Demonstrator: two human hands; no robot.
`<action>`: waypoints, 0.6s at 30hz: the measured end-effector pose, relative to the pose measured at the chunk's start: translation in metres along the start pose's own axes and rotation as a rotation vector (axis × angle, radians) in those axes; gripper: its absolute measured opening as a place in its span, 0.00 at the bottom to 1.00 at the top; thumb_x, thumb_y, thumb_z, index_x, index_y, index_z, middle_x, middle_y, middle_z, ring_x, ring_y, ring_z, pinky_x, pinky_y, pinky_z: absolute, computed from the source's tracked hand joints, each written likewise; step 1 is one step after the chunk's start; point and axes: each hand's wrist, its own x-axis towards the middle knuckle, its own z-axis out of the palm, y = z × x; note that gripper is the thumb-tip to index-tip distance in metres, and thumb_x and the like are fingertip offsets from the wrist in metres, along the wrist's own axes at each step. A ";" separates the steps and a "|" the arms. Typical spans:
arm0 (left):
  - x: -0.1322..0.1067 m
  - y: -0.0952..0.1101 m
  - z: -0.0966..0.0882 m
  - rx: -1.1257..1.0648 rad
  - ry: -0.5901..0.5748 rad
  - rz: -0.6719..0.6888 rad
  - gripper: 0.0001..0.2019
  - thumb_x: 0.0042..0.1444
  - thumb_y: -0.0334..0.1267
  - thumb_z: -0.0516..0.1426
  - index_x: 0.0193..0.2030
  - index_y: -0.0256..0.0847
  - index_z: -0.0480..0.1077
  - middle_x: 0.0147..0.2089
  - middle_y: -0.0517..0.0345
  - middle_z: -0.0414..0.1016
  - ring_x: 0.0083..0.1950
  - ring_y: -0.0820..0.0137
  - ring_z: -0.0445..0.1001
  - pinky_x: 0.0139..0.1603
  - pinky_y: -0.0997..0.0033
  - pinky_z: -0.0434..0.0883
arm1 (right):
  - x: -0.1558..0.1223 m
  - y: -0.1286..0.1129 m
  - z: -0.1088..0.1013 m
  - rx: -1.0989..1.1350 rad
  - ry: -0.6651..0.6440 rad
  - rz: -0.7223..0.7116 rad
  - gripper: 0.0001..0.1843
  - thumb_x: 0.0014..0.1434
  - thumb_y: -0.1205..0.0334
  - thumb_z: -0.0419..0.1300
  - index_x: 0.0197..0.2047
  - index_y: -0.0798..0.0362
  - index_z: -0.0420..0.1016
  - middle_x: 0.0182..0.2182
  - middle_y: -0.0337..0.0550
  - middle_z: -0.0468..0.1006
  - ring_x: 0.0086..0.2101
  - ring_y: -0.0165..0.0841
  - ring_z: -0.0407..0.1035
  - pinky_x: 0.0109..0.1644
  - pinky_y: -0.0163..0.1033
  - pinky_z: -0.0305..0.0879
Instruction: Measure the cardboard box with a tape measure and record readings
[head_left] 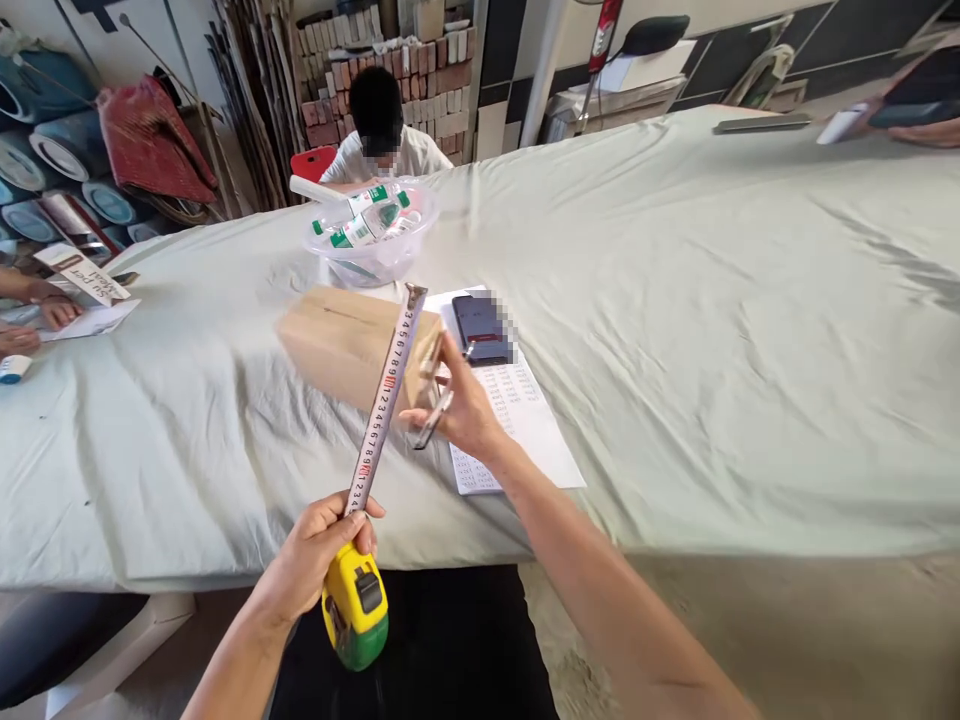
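Observation:
My left hand (322, 545) grips a yellow and green tape measure (356, 610) by its mouth, thumb on the blade. The metal blade (381, 405) is pulled out and slants up and away, its hooked end in front of the cardboard box (337, 330). Beside the box's right end, my right hand (465, 405) is closed around a thin, dark-rimmed clear object (433, 420), blurred, perhaps glasses. Whether that hand also touches the box, I cannot tell. Under and beyond it lies a printed sheet (525, 430) with a dark phone (480, 328) on top.
A clear plastic basin (375, 262) of green-capped bottles stands behind the box. Across the cloth-covered table (675, 350) sits a person (375, 130). Other people's hands show at the left (56, 305) and far right (926, 132). A flat grey bar (761, 123) lies near the far edge.

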 end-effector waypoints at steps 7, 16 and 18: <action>0.029 0.013 0.029 -0.158 -0.125 -0.022 0.07 0.55 0.38 0.60 0.38 0.37 0.73 0.23 0.61 0.68 0.31 0.71 0.71 0.32 0.75 0.66 | -0.002 -0.003 -0.019 -0.083 0.013 0.048 0.51 0.50 0.40 0.65 0.69 0.44 0.46 0.62 0.55 0.63 0.60 0.48 0.61 0.57 0.54 0.66; 0.099 0.028 0.085 -0.307 -0.390 -0.232 0.11 0.54 0.29 0.58 0.45 0.31 0.71 0.35 0.47 0.78 0.27 0.67 0.76 0.29 0.70 0.70 | 0.005 -0.001 -0.056 0.146 0.502 0.254 0.35 0.63 0.35 0.41 0.64 0.47 0.51 0.44 0.48 0.77 0.39 0.34 0.75 0.38 0.41 0.72; 0.111 0.023 0.088 -0.335 -0.436 -0.326 0.13 0.54 0.29 0.57 0.48 0.31 0.69 0.37 0.43 0.79 0.27 0.65 0.77 0.28 0.69 0.70 | 0.006 -0.002 -0.058 0.183 0.540 0.267 0.37 0.62 0.33 0.37 0.65 0.48 0.51 0.43 0.47 0.77 0.39 0.35 0.76 0.37 0.41 0.72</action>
